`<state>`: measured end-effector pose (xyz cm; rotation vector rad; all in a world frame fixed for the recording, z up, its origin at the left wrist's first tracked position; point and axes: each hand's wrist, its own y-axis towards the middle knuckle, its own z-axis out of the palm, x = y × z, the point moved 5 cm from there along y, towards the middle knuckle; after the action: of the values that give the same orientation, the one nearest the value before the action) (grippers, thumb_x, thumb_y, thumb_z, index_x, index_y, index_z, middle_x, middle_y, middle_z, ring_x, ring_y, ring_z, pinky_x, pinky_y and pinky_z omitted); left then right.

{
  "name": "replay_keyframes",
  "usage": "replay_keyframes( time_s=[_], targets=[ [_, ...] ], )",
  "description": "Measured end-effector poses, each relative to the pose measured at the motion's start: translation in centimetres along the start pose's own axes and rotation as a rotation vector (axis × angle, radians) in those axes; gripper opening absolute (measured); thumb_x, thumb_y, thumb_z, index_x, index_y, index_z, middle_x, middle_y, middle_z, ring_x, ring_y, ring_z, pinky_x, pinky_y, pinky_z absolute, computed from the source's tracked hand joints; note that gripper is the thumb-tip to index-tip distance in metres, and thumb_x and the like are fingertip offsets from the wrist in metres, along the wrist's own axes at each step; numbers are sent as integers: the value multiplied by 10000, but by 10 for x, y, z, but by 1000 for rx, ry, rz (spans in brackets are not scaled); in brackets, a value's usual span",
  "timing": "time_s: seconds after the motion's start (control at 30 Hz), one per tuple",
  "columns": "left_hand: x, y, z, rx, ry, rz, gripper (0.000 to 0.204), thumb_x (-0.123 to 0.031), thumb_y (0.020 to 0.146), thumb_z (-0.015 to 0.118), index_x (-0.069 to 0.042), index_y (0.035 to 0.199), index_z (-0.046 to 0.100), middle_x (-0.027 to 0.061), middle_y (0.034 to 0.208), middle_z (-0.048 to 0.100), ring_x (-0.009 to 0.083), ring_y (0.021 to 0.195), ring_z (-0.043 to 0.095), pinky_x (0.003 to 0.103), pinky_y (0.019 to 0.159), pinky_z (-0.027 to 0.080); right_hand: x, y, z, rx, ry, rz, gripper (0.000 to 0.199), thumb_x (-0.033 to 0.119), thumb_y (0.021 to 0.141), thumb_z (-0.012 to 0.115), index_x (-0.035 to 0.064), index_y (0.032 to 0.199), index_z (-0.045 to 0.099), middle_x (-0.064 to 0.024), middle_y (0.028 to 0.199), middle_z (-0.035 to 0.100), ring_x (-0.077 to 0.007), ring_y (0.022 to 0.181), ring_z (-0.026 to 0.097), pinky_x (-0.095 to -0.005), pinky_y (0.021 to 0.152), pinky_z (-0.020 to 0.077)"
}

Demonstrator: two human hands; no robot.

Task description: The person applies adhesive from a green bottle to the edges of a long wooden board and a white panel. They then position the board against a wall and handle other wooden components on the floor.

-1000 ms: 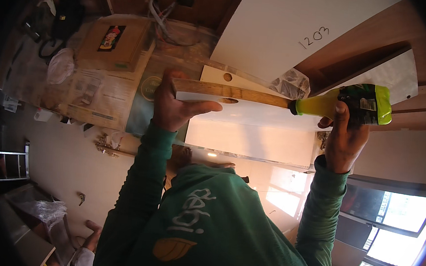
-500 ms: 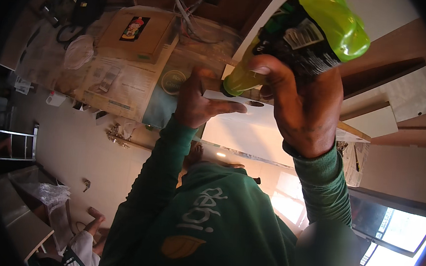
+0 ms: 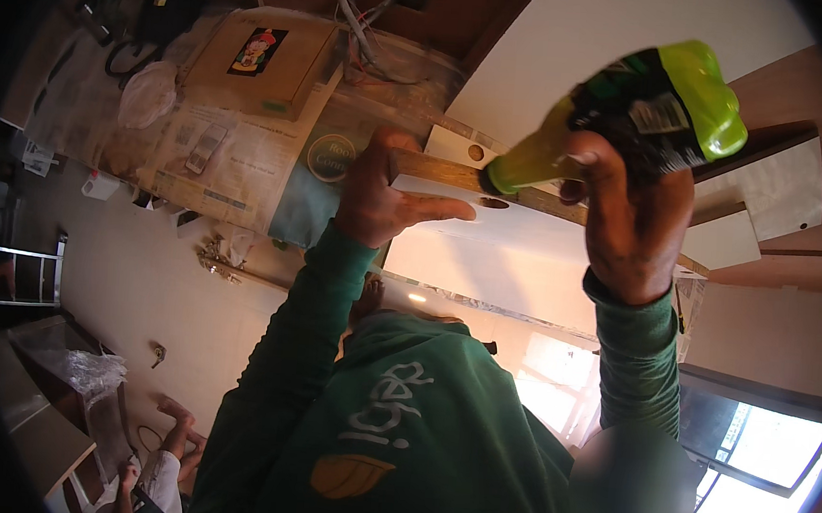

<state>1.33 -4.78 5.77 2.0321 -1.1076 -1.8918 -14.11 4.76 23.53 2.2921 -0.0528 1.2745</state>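
Observation:
My right hand (image 3: 637, 225) is wrapped round a yellow-green squeeze bottle (image 3: 537, 156) with a dark label, held tilted with its base up to the right. The bottle's tip meets the brown raw edge (image 3: 436, 171) of a white board (image 3: 507, 244), which stands with that edge up. My left hand (image 3: 374, 192) grips the board's left end, thumb stretched along the white face and fingers folded over the far side. A round hole (image 3: 494, 203) shows in the board near the thumb tip. My right palm hides part of the bottle.
Just behind the board lies another white piece with a hole (image 3: 476, 152). A cardboard box (image 3: 253, 64) sits on the paper-covered surface at the left, near cables (image 3: 358, 29). More white panels (image 3: 782, 192) are at the right. Another person's leg (image 3: 175, 431) shows at lower left.
My right hand has moved the bottle to the right along the board's edge, uncovering more brown edge and the holed piece behind. My left hand keeps its grip.

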Motion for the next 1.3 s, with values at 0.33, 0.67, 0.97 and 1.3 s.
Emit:
replay_keyframes(
  time_s=[0.33,0.67,0.97,1.3],
  targets=[
    [11,1,1,-62,-54,-115,828,-438,544,1010,-65,1104,529,135,1023,704,282,938,712,400,836,573,-5,1,-20,-29,-54,100,264,132,944,724,-11,1150,640,-95,1036,718,-159,845,687,-257,626,552],
    [22,8,6,-38,-109,-135,935,-553,503,986,-43,1159,557,144,1005,693,323,922,704,409,819,562,22,36,72,243,57,-193,206,140,970,694,0,1114,649,-89,1008,690,-161,760,656,-279,620,548],
    [16,5,-2,-51,-33,-209,877,-454,496,1019,-35,1134,586,127,1045,700,257,976,692,393,874,548,15,27,38,197,28,1,259,145,925,756,-10,1103,648,-78,999,703,-139,779,656,-256,640,541],
    [18,9,0,-40,-4,-160,928,-555,490,993,-29,1115,553,147,1015,673,290,940,692,405,828,549,19,44,69,282,86,-147,232,74,939,725,-39,1118,629,-71,934,695,-147,738,640,-268,654,529]
  ],
)
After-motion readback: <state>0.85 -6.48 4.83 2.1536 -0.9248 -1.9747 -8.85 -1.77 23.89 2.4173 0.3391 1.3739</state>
